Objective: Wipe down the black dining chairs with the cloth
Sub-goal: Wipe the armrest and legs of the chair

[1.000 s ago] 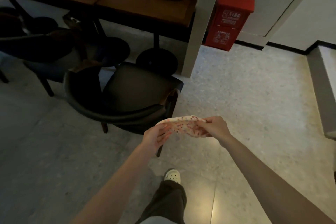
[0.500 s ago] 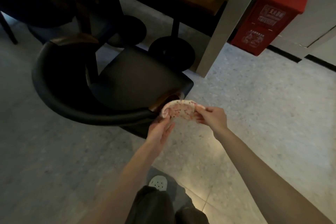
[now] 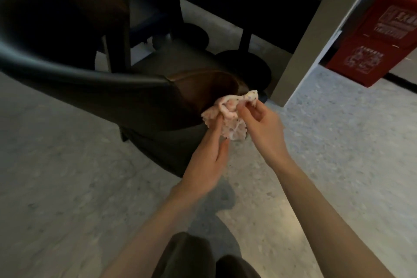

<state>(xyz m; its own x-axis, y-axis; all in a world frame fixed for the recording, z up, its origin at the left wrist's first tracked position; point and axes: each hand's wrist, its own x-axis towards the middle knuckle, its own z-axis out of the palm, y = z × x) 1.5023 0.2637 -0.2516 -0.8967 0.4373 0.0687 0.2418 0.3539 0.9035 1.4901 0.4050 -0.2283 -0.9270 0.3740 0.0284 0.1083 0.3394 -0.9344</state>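
Note:
A black dining chair [image 3: 74, 67] with a curved backrest and brown wooden arm ends fills the left and centre. A crumpled pink speckled cloth [image 3: 228, 117] sits bunched right at the chair's near arm end. My left hand [image 3: 209, 158] reaches up from below, its straight fingers against the underside of the cloth. My right hand [image 3: 259, 124] pinches the cloth's upper edge between thumb and fingers. Whether the cloth touches the arm end is not clear.
A second dark chair [image 3: 144, 7] and black round table bases [image 3: 246, 63] stand behind. A pale pillar [image 3: 316, 36] rises at right, with a red box [image 3: 383, 36] beyond it. Speckled stone floor [image 3: 67, 176] lies all around; my trouser legs [image 3: 191, 259] show at the bottom.
I have moved closer to the chair, and the view has tipped down. The cloth, stretched flat between both hands a second ago, is now bunched at the chair's arm end.

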